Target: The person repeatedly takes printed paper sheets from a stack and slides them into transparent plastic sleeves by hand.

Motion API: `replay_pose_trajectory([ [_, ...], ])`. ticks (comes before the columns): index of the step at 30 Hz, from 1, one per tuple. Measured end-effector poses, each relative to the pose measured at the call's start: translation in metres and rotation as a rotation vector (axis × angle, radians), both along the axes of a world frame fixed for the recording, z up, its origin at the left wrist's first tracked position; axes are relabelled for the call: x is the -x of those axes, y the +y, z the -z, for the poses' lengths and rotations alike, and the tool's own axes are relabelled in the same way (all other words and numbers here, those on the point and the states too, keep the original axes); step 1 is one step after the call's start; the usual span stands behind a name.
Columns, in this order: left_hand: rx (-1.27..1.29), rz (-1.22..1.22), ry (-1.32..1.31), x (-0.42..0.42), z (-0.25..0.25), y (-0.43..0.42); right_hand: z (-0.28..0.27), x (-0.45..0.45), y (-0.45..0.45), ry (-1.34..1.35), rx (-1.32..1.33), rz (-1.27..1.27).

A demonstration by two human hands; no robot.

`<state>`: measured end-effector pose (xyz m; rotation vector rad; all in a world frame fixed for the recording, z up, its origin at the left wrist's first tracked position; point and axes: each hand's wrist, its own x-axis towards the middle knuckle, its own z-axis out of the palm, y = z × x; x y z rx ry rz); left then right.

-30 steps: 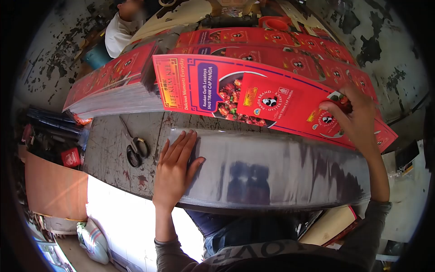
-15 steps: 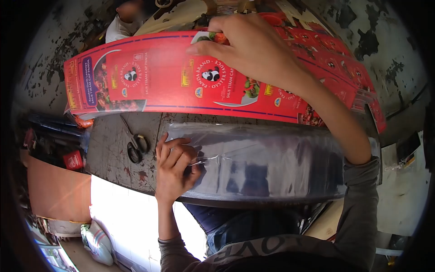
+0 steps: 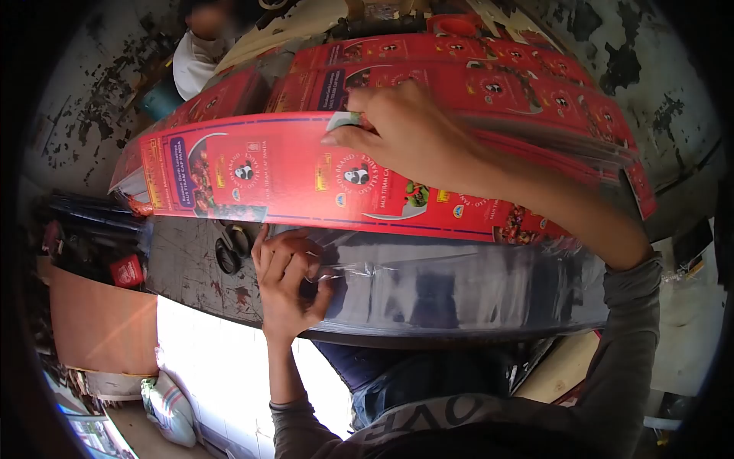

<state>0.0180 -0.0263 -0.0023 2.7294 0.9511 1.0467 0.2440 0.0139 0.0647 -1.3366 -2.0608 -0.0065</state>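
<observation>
My right hand (image 3: 405, 134) pinches the upper edge of a long red printed strip (image 3: 294, 180) with panda pictures and oyster sauce lettering. The strip is raised, bowed and slanting across the table. In front of it lies a stack of clear plastic sheets (image 3: 459, 287), glossy and flat along the table's near edge. My left hand (image 3: 290, 279), fingers curled, grips the left end of the top plastic, which is wrinkled there. The strip's lower edge overlaps the far side of the plastic; whether they touch I cannot tell.
More red printed strips (image 3: 489, 88) lie in stacks behind. Black-handled scissors (image 3: 231, 249) rest on the worn table (image 3: 191, 264), partly under the strip. A person in a white sleeve (image 3: 195, 61) is at the far left. A small red packet (image 3: 126, 270) sits left of the table.
My right hand has brought the red strip nearer and lower, toward the plastic, uncovering the stacks behind. My left hand has stayed nearly in place.
</observation>
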Motion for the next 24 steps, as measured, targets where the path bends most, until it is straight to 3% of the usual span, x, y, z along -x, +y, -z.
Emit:
replay_pose_trajectory([
  [2, 0.044, -0.033, -0.021, 0.004, 0.000, 0.003, 0.003, -0.025, -0.029, 0.125, 0.194, 0.078],
  [5, -0.054, -0.101, 0.098, 0.014, -0.010, 0.014, 0.015, -0.071, -0.066, 0.138, 0.224, 0.189],
  [8, 0.094, -0.114, 0.013, 0.025, -0.016, 0.030, 0.020, -0.114, -0.098, 0.058, 0.276, 0.251],
  [10, 0.482, 0.094, 0.103, 0.027, -0.025, 0.049, 0.025, -0.122, -0.109, 0.023, 0.257, 0.239],
  [11, 0.489, 0.088, 0.111, 0.032, -0.027, 0.061, 0.028, -0.123, -0.110, -0.005, 0.237, 0.233],
  [14, 1.014, 0.277, 0.217, 0.038, -0.037, 0.091, 0.027, -0.118, -0.110, 0.051, 0.265, 0.290],
  [17, 1.200, 0.354, 0.150, 0.038, -0.031, 0.105, 0.026, -0.120, -0.109, 0.027, 0.265, 0.276],
  [21, 1.179, 0.428, 0.042, 0.045, -0.014, 0.109, 0.026, -0.119, -0.109, 0.030, 0.270, 0.315],
  [24, 1.374, 0.427, -0.065, 0.043, -0.012, 0.108, 0.030, -0.120, -0.111, 0.035, 0.226, 0.306],
])
